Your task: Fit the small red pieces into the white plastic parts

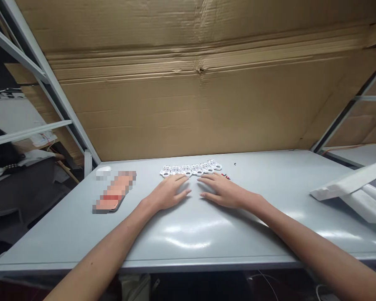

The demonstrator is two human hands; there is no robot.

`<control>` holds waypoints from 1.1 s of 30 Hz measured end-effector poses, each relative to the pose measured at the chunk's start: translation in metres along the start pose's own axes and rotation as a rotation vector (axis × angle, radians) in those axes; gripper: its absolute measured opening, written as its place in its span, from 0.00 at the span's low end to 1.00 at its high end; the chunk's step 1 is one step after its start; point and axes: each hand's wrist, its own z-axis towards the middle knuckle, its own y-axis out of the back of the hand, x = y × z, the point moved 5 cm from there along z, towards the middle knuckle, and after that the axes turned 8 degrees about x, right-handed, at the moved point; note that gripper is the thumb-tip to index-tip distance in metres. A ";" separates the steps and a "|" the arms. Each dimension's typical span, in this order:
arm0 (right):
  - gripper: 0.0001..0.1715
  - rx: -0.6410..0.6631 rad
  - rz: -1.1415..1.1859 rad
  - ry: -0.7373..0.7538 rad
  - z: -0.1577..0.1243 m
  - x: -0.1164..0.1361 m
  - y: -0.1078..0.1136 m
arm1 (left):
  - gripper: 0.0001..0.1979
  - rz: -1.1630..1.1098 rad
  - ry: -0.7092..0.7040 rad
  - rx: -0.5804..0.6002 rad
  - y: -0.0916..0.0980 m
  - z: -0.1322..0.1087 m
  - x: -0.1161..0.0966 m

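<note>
Both of my hands rest palm down on the grey tabletop, with nothing held. My left hand [171,191] has its fingers stretched out and its thumb apart, pointing inward. Opposite it, my right hand [221,190] lies with fingers spread, a small gap between the two. Just beyond the fingertips, several small white flat pieces [186,170], each with a ring-shaped end, form a row. My fingers partly cover the near edge of that row. A few tiny red and dark bits [226,176] lie beside my right hand.
A blurred orange-pink flat object [115,192] lies at the left, near a small white item [103,172]. White wrapped packets [357,188] sit at the right. Cardboard [188,113] walls off the back, and metal posts [56,92] frame the left. Another person's dark clothing shows at far left.
</note>
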 end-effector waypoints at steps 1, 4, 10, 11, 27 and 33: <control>0.32 0.023 0.008 0.007 -0.002 0.002 0.000 | 0.21 -0.003 -0.032 0.001 0.000 0.000 -0.004; 0.33 0.083 0.029 -0.005 -0.003 0.004 -0.001 | 0.18 0.004 -0.059 0.029 -0.003 -0.001 -0.009; 0.37 0.109 0.005 -0.026 -0.002 0.003 -0.004 | 0.20 0.033 -0.020 0.074 -0.007 -0.003 -0.006; 0.38 0.113 -0.001 -0.035 -0.002 0.002 -0.005 | 0.20 0.041 -0.020 0.081 -0.008 -0.003 -0.007; 0.42 0.126 0.033 -0.062 -0.004 0.000 -0.004 | 0.18 0.039 -0.001 0.127 -0.006 -0.001 -0.013; 0.41 0.120 0.030 -0.049 -0.003 0.000 -0.003 | 0.18 0.063 -0.006 0.120 -0.009 -0.002 -0.011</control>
